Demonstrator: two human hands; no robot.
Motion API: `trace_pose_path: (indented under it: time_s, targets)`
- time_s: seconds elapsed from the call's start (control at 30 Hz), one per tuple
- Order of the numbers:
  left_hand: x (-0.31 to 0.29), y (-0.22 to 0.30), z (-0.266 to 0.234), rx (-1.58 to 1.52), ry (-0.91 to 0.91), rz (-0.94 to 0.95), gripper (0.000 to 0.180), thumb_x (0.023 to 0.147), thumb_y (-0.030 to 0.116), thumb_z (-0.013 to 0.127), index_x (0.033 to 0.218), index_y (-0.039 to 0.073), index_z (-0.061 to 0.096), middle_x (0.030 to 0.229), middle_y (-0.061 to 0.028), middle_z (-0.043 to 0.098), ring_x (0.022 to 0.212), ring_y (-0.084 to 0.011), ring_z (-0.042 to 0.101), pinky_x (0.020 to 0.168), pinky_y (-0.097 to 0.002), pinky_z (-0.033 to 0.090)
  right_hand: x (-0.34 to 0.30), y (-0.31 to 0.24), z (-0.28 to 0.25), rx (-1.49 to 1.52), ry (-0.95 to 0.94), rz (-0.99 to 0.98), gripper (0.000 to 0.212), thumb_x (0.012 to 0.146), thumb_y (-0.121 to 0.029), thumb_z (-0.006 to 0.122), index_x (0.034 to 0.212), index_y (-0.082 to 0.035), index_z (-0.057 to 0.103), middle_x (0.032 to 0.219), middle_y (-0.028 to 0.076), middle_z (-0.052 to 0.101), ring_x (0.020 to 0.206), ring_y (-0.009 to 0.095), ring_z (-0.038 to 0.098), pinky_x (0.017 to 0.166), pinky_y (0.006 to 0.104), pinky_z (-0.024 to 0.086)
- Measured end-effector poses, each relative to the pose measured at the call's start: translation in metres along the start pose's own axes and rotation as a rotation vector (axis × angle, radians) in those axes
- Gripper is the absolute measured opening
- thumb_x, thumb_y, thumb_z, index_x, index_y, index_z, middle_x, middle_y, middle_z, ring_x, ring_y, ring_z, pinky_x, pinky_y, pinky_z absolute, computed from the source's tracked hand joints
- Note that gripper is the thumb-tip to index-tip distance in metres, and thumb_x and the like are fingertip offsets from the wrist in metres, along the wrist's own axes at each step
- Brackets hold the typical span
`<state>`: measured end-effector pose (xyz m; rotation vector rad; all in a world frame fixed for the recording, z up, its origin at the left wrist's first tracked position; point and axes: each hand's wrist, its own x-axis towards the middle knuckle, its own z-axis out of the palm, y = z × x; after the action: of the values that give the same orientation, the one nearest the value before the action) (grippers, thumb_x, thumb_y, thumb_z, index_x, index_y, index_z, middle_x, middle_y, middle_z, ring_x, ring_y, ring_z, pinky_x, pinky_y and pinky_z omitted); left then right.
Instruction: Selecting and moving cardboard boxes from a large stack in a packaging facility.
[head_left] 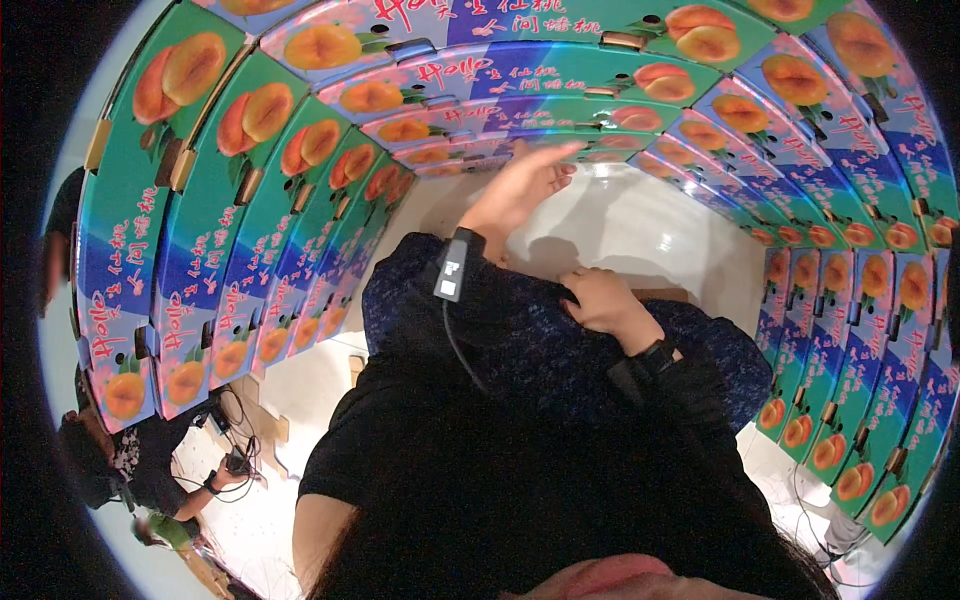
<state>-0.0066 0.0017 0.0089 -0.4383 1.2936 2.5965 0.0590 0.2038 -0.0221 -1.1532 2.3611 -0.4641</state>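
My left hand [522,188] is held out in front of me over the pale floor. Its fingers are stretched toward the lower front cartons [440,150], and nothing shows in it. I cannot tell whether the fingertips touch a carton. My right hand [607,302] lies on the dark blue patterned cloth [500,310] over my lap, fingers loosely bent and slightly apart, with no object in it. On the left wrist is a black strap with a small device [455,265] and a cable; a black band [655,357] circles the right wrist.
Stacks of green, blue and pink cartons printed with peaches rise at the left [215,200], front and right [850,290]. Pale floor [650,215] shows between them. At the lower left, another person [150,450] in dark clothes holds a small dark device with cables.
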Motion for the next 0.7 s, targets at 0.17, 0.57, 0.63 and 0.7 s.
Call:
trace_pose_path:
  time_s: [0.17,0.57,0.63,0.7]
  targets:
    - [-0.002,0.018,-0.017,-0.274,-0.404,0.047,0.04,0.088,0.03,0.062,0.121,0.01,0.053,0.137,-0.0156,0.044,0.102,-0.0179,0.052,0.094,-0.0347,0.04,0.001,0.004,0.007,0.01,0.05,-0.006,0.022,0.076,-0.023,0.063,0.088,-0.004,0.062,0.087,0.018,0.063,0.085,0.038,0.062,0.075,0.0479,0.05]
    - [-0.021,0.052,-0.032,-0.339,-0.736,0.344,0.093,0.082,0.051,0.063,0.152,0.016,0.012,0.103,-0.0028,0.047,0.084,-0.0135,0.042,0.086,-0.0351,0.035,0.003,0.0,-0.001,0.072,0.059,-0.052,0.023,0.075,-0.022,0.063,0.09,-0.004,0.061,0.085,0.019,0.063,0.083,0.039,0.061,0.074,0.0486,0.05]
    - [-0.021,0.054,-0.028,-0.405,-0.64,0.36,0.076,0.087,0.047,0.059,0.148,0.015,0.027,0.093,0.0009,0.046,0.079,-0.012,0.041,0.086,-0.0352,0.035,0.001,-0.001,-0.003,0.072,0.052,-0.038,0.023,0.075,-0.021,0.063,0.091,-0.004,0.06,0.085,0.019,0.063,0.083,0.039,0.061,0.074,0.0489,0.05]
    - [-0.011,0.052,-0.036,-0.689,-0.585,0.322,0.05,0.092,0.039,0.054,0.136,0.014,0.05,0.085,0.0035,0.048,0.074,-0.0107,0.042,0.088,-0.035,0.036,0.001,0.0,-0.003,0.073,0.045,-0.026,0.023,0.075,-0.021,0.062,0.091,-0.004,0.06,0.085,0.019,0.063,0.083,0.039,0.061,0.074,0.0492,0.05]
